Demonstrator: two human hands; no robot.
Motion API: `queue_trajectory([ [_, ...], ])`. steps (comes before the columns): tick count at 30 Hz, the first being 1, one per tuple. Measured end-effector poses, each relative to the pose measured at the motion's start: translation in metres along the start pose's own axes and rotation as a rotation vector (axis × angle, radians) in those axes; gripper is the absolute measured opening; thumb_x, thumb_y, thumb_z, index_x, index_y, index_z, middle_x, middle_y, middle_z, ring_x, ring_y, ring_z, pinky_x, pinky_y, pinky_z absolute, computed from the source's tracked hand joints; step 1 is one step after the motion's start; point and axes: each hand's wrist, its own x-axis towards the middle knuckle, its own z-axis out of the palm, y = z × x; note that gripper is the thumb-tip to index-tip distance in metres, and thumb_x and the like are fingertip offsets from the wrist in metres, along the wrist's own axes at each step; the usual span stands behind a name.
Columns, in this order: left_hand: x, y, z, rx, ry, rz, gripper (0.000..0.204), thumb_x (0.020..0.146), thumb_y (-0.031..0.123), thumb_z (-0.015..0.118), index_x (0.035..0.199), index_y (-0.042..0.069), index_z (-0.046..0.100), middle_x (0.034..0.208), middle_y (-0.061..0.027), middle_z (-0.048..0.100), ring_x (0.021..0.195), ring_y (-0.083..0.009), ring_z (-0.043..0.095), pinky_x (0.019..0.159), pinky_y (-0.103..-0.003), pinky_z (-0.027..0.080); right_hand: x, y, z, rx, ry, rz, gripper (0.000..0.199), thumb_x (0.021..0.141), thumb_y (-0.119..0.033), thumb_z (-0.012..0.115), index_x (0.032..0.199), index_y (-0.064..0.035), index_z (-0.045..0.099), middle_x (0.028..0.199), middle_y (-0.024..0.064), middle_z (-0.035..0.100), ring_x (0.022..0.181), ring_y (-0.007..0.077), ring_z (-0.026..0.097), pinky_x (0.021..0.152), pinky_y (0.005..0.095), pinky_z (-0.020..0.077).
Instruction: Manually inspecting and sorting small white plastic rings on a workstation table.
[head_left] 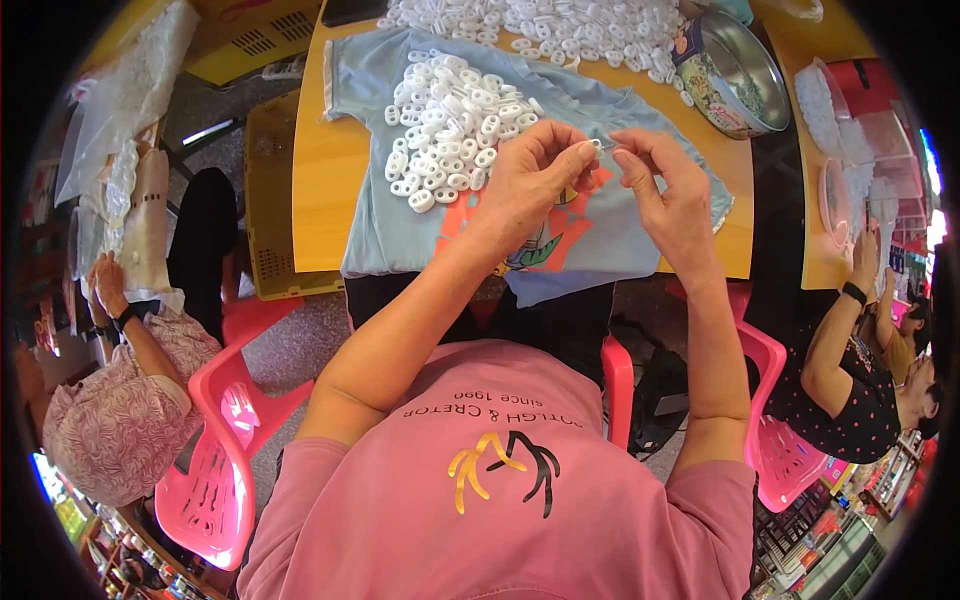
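Over a light blue T-shirt (620, 235) spread on the table, my two hands meet fingertip to fingertip. My left hand (535, 180) is closed, with a small whitish piece (597, 143) showing between thumb and forefinger. My right hand (668, 185) pinches thumb and forefinger beside that piece; whatever is in the pinch is too small to name. Just left of my left hand lies a heap of white oval plastic pieces (450, 125) with two holes each, resting on the shirt.
More white two-holed pieces (590, 25) cover the far side of the yellow table (315, 200). A round metal tin (740, 60) with small bits inside stands at the far right. Pink chairs (215, 480) flank me. Other people work at the left (130, 400) and right (840, 370).
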Motion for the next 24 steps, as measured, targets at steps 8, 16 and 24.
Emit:
queue_trajectory([
  [8, 0.002, -0.006, -0.002, 0.051, -0.026, 0.017, 0.018, 0.094, 0.018, 0.06, 0.097, 0.0, 0.057, 0.082, -0.0039, 0.063, 0.072, -0.0084, 0.059, 0.059, -0.023, 0.051, 0.013, 0.0, -0.01, -0.297, -0.112, -0.25, 0.01, 0.089, -0.009, 0.062, 0.092, -0.0005, 0.058, 0.083, 0.0125, 0.057, 0.071, 0.0305, 0.058, 0.061, 0.0362, 0.0459],
  [16, 0.003, -0.005, 0.001, 0.109, -0.025, 0.044, 0.017, 0.095, 0.016, 0.059, 0.096, 0.0, 0.057, 0.082, -0.0035, 0.063, 0.072, -0.0077, 0.059, 0.06, -0.022, 0.05, 0.007, 0.008, 0.002, -0.145, -0.066, -0.22, 0.006, 0.091, -0.005, 0.057, 0.09, 0.0007, 0.055, 0.079, 0.0123, 0.055, 0.067, 0.0308, 0.055, 0.061, 0.0359, 0.0443],
  [24, 0.0, -0.005, 0.002, 0.174, 0.002, 0.067, 0.016, 0.095, 0.015, 0.058, 0.096, 0.0, 0.056, 0.081, -0.0036, 0.063, 0.072, -0.0077, 0.059, 0.061, -0.022, 0.05, 0.006, 0.008, 0.008, -0.039, -0.07, -0.178, 0.004, 0.091, -0.002, 0.057, 0.089, 0.0005, 0.056, 0.077, 0.012, 0.055, 0.066, 0.0288, 0.056, 0.059, 0.034, 0.0441],
])
